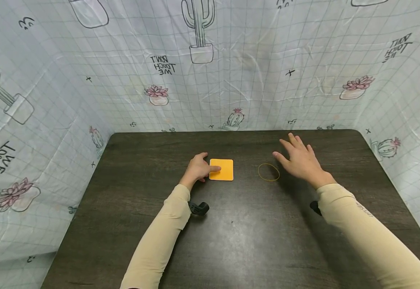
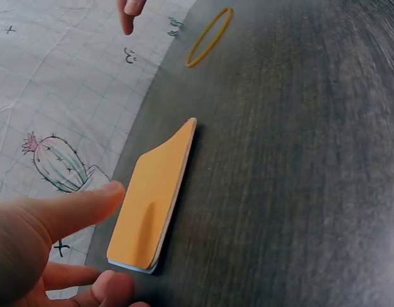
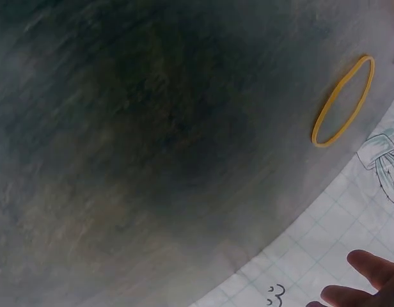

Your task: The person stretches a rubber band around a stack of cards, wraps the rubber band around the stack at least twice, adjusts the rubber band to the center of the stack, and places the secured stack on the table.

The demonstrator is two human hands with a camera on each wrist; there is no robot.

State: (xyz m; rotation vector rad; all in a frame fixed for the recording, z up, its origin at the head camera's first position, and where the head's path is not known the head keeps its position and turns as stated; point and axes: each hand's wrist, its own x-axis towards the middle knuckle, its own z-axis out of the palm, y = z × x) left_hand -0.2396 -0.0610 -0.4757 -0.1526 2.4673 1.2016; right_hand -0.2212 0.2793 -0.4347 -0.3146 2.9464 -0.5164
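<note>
A thin orange square stack of cards or notes (image 1: 227, 173) with rounded corners lies flat on the dark table. My left hand (image 1: 197, 167) is at its left side, thumb stretched over the stack. In the left wrist view the thumb casts a shadow on the orange top (image 2: 155, 185), and the other fingers are beside its near end, partly out of view. To the right lies a yellow rubber band (image 1: 258, 171), in a loose oval. My right hand (image 1: 300, 160) hovers right of the band, fingers spread, holding nothing.
The dark wood table (image 1: 239, 241) ends at the back against a white gridded curtain (image 1: 260, 80) printed with cacti, which also hangs along both sides. A black wrist strap piece (image 1: 199, 208) shows beside the left sleeve.
</note>
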